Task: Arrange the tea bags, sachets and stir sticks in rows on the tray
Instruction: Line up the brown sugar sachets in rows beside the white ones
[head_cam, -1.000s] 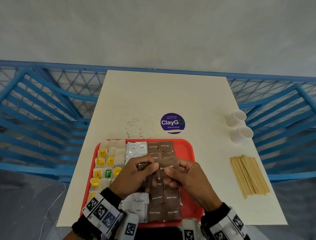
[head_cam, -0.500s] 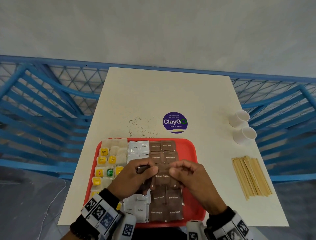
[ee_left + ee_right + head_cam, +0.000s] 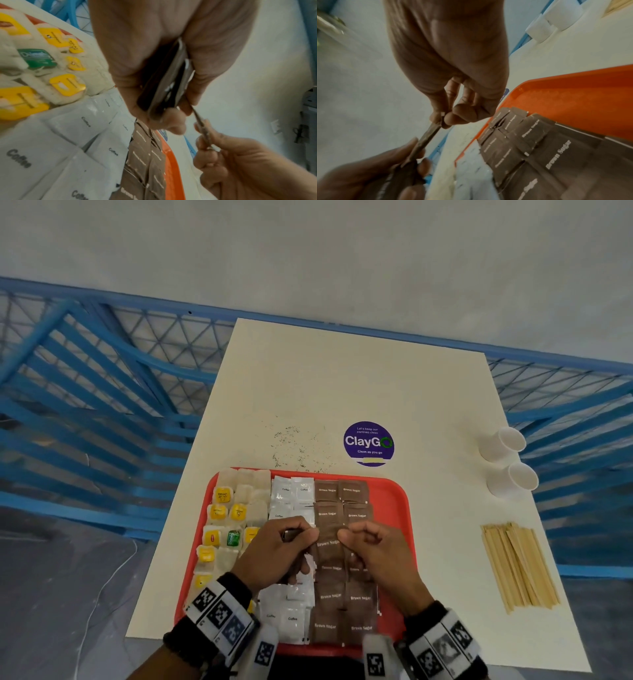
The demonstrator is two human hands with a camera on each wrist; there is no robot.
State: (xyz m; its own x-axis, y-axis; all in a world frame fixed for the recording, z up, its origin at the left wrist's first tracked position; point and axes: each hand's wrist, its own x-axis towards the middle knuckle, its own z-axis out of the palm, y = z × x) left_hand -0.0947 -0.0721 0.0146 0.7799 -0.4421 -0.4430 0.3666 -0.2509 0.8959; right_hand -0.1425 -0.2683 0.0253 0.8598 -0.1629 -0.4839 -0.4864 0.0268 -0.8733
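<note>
A red tray (image 3: 394,491) holds tea bags (image 3: 236,511) on the left, white coffee sachets (image 3: 291,491) in the middle and brown sugar sachets (image 3: 342,491) in rows to their right. Above the tray's middle my left hand (image 3: 308,534) grips a small stack of brown sachets (image 3: 168,86) edge-on between thumb and fingers. My right hand (image 3: 346,537) pinches the corner of one brown sugar sachet (image 3: 327,542) that spans between both hands, seen edge-on as the pinched sachet (image 3: 428,136). The wooden stir sticks (image 3: 517,566) lie bundled on the table, right of the tray.
Two white paper cups (image 3: 503,443) lie on their sides at the table's right edge. A purple round sticker (image 3: 369,443) and scattered dark crumbs (image 3: 298,446) mark the table behind the tray. Blue railings surround the table.
Both hands stay over the tray's middle. The right hand's fingers have drawn closer to the left hand, and the sachet between them sits a little lower.
</note>
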